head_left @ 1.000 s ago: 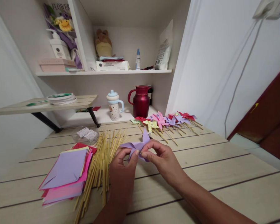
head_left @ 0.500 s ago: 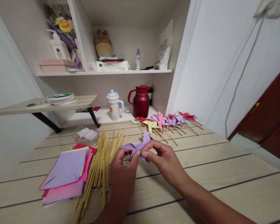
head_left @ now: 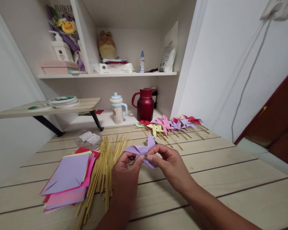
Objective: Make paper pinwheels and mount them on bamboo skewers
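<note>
A purple paper pinwheel (head_left: 141,150) is held above the table between both hands. My left hand (head_left: 128,164) pinches its left side, thumb near the centre and fingers underneath. With thumb and forefinger, my right hand (head_left: 166,161) grips the pinwheel at its centre, where a small dark fastener shows between the fingertips; its exact kind is too small to make out. Thin wooden sticks (head_left: 105,169) lie in a loose pile left of my left hand. Beside them is a stack of coloured paper squares (head_left: 67,172), a purple one with cut corners on top.
Several pinwheels on sticks (head_left: 164,123) lie at the back right of the table. Behind them stand a red jug (head_left: 145,105) and a spotted cup (head_left: 117,110). A clear container (head_left: 88,139) with white packets sits behind the paper. A raised wooden shelf (head_left: 91,103) holds round tape rolls (head_left: 63,101).
Both hands stay almost in place on the pinwheel. Its lower blade has tilted slightly, and the fingertips at the centre have shifted a little to the right.
</note>
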The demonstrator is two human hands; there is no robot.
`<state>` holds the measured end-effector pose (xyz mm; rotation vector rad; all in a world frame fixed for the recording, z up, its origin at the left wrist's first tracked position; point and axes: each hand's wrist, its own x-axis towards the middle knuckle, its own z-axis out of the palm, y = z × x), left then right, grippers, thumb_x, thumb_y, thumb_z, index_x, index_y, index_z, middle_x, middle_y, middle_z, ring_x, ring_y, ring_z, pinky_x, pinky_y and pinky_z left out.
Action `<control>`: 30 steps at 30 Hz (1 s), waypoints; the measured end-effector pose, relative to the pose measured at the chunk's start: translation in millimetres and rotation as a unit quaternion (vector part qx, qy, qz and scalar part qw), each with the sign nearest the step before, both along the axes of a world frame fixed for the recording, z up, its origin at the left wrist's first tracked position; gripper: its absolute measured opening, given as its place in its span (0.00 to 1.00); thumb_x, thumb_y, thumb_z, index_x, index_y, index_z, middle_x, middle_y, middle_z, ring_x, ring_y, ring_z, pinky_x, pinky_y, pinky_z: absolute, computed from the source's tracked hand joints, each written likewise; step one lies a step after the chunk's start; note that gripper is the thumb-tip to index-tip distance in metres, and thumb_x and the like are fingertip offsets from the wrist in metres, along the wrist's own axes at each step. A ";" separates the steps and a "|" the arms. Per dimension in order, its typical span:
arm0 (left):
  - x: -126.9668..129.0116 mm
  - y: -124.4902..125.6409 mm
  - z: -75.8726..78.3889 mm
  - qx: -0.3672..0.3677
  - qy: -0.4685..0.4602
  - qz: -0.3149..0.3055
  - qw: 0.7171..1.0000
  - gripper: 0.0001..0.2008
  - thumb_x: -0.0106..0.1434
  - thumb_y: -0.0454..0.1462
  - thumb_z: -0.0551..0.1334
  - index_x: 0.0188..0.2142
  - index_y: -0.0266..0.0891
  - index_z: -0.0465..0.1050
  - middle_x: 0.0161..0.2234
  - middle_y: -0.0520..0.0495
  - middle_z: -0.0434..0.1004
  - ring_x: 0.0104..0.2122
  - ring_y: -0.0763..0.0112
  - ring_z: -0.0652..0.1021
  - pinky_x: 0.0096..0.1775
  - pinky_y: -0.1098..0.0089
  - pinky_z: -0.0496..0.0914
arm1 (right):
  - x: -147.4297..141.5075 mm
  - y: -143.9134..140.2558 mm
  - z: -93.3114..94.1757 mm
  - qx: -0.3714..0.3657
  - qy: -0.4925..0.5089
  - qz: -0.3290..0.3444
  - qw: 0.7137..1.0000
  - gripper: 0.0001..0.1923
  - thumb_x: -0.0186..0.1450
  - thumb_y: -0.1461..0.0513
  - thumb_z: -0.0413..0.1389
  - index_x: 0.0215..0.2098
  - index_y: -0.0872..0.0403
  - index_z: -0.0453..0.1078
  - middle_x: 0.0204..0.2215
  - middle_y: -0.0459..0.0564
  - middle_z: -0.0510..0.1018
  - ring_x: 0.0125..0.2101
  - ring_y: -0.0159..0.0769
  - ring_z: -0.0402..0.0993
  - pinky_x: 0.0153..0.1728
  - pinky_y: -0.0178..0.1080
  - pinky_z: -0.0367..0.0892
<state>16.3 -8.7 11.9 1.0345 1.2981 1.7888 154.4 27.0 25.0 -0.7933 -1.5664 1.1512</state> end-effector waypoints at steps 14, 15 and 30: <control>4.0 -2.5 6.7 -0.022 -0.022 0.005 0.999 0.08 0.48 0.40 0.71 0.27 0.39 0.77 0.27 0.50 0.81 0.30 0.69 0.77 0.36 0.69 0.70 | -2.5 -5.3 3.3 0.012 0.013 -0.022 1.000 0.05 0.61 0.60 0.62 0.29 0.53 0.73 0.23 0.43 0.73 0.26 0.32 0.65 0.29 0.36 0.61; 4.1 -2.7 7.0 -0.022 -0.021 0.006 1.000 0.08 0.48 0.40 0.71 0.27 0.39 0.77 0.27 0.50 0.81 0.30 0.69 0.78 0.36 0.69 0.70 | -2.9 -5.9 3.3 0.011 0.016 -0.025 0.999 0.05 0.61 0.60 0.62 0.29 0.53 0.73 0.23 0.43 0.73 0.26 0.32 0.65 0.29 0.36 0.60; 6.9 -4.9 5.4 -0.012 0.047 0.058 0.997 0.08 0.50 0.41 0.70 0.31 0.42 0.82 0.32 0.47 0.84 0.37 0.61 0.80 0.42 0.65 0.71 | -7.2 -11.1 3.0 0.008 0.030 -0.061 0.998 0.07 0.61 0.59 0.62 0.28 0.53 0.72 0.25 0.44 0.74 0.26 0.33 0.65 0.29 0.36 0.61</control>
